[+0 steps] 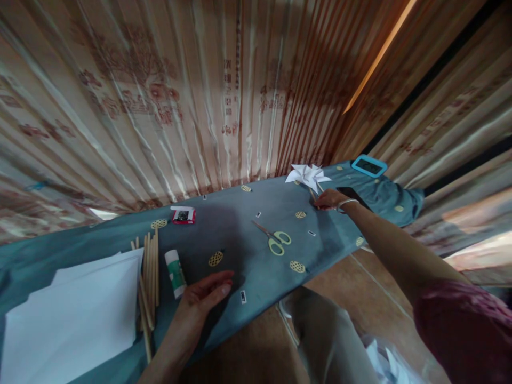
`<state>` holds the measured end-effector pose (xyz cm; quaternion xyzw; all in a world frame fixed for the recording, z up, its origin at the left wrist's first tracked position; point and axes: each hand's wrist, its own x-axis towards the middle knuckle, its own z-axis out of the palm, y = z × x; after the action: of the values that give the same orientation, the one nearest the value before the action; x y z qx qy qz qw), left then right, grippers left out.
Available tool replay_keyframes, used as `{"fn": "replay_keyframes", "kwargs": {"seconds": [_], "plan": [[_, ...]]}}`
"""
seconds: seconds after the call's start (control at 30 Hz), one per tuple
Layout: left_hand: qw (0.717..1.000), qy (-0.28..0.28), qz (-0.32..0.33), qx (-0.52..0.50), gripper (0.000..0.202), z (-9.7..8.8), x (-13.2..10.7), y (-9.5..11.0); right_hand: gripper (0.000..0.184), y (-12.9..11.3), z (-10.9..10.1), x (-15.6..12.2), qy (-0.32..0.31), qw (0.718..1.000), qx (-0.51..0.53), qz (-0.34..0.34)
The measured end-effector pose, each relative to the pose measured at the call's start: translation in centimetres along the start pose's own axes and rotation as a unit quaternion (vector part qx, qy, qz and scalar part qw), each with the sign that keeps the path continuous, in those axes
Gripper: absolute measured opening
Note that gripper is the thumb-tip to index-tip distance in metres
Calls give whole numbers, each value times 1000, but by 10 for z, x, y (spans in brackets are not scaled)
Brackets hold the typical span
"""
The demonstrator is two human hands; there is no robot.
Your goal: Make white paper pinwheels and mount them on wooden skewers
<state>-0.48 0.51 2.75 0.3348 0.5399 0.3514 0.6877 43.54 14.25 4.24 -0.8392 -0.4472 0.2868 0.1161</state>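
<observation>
My right hand [328, 199], with a bracelet on its wrist, is at the far right part of the table with its fingers closed on the stick of a white paper pinwheel [306, 175]. The blades lie low over the cloth, and a second stick seems to show there; whether there is more than one pinwheel I cannot tell. My left hand [206, 293] rests near the front edge, fingers loosely stretched and nothing in them. Just left of it a green and white glue stick [175, 273] lies on its side. Scissors [273, 237] with pale green handles lie between my hands.
White paper sheets [80, 314] and several wooden sticks [150, 272] lie on the left. A small red box [183, 215] sits near the back edge. A dark phone [353, 196] and a blue-framed device [369, 166] are at the right. Curtains [192, 101] hang behind the cloth-covered table [236, 224].
</observation>
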Motion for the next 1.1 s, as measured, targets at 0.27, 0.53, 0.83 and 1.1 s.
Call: {"fn": "replay_keyframes", "kwargs": {"seconds": [0.27,0.53,0.83,1.1], "plan": [[1000,-3,6,3,46,0,-3,0,26,-6,0,-5,5,999,-43,14],[999,-12,32,-3,39,-1,-3,-1,33,-10,0,-17,-21,985,-164,49],[990,-20,131,49,20,-1,-5,-7,18,-21,29,-93,81,944,-314,-65],[953,32,262,147,12,-25,-10,-2,21,-101,128,-186,22,910,-233,-342]]}}
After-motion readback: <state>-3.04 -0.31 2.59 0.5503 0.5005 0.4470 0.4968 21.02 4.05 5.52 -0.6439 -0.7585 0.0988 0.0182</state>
